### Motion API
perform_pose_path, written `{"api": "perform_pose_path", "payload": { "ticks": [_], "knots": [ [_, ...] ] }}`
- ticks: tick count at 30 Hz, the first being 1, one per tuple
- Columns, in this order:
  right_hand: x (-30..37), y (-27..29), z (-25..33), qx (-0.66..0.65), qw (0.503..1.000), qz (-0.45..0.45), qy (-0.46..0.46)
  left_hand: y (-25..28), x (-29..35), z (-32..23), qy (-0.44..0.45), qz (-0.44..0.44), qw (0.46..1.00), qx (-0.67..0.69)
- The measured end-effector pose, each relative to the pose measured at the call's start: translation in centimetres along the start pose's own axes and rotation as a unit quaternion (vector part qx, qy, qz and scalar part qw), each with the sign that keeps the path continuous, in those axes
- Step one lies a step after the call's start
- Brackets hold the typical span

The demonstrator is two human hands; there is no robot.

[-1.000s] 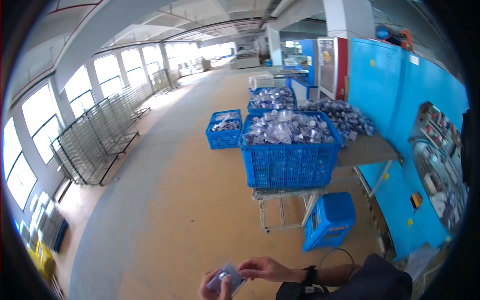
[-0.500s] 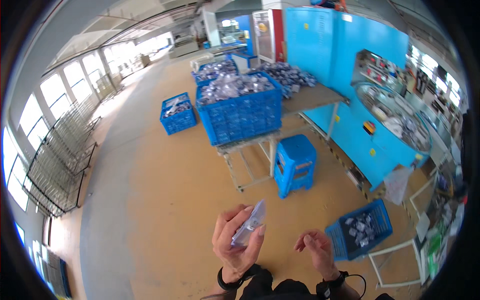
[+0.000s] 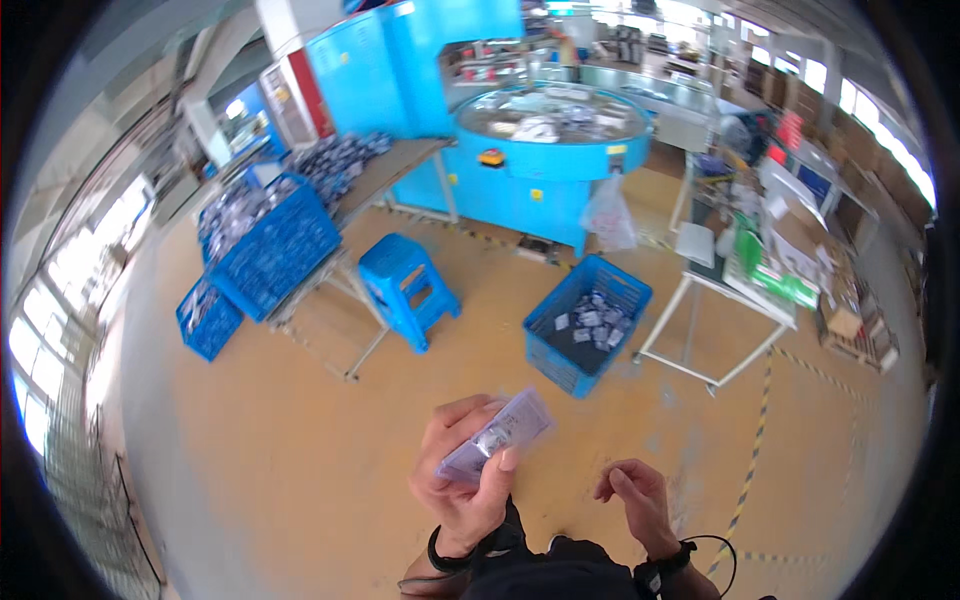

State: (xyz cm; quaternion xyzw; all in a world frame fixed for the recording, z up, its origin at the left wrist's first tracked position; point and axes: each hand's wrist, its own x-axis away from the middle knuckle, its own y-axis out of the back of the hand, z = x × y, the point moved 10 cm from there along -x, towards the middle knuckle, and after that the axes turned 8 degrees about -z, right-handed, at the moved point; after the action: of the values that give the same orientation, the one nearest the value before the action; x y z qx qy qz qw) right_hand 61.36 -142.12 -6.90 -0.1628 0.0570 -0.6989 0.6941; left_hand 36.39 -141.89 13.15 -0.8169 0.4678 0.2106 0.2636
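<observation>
My left hand grips a clear plastic package with a faint purple tint, thumb on its near face and fingers behind. Something small and silvery shows inside; its kind I cannot make out. To the right, my right hand hangs in the air with its fingers loosely curled in, and no object shows in it. Beyond both hands, a blue plastic crate stands on the floor with several small clear packs lying in it.
Ahead stands a blue machine with a round table top. Left of it are a blue stool and a heaped blue crate on a bench. A white-framed table loaded with packaging is at the right. Yellow-black tape marks the floor.
My view has swung to the right, so the machine, stool and crates sit further left. The package in my left hand has turned to show more of its flat face.
</observation>
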Motion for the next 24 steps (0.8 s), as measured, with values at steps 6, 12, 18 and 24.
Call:
{"api": "perform_pose_path", "payload": {
  "ticks": [6, 12, 18, 24],
  "knots": [
    [7.2, 10.4, 0.6, -0.020, 0.987, -0.156, 0.017, -7.5, 3.7, -2.9, -0.020, 0.112, 0.993, 0.028],
    [10.5, 11.1, 0.0, -0.038, 0.976, -0.212, 0.020, -9.1, 4.4, -3.1, -0.026, 0.164, 0.986, 0.035],
    [9.5, 4.4, -2.5, -0.011, 0.983, -0.181, -0.022, -6.3, 2.4, -0.2, 0.045, 0.183, 0.981, 0.054],
    [8.1, -3.4, -4.1, 0.002, 0.988, -0.146, -0.043, -3.0, -0.7, 2.3, 0.107, 0.198, 0.968, 0.108]
  ]
}}
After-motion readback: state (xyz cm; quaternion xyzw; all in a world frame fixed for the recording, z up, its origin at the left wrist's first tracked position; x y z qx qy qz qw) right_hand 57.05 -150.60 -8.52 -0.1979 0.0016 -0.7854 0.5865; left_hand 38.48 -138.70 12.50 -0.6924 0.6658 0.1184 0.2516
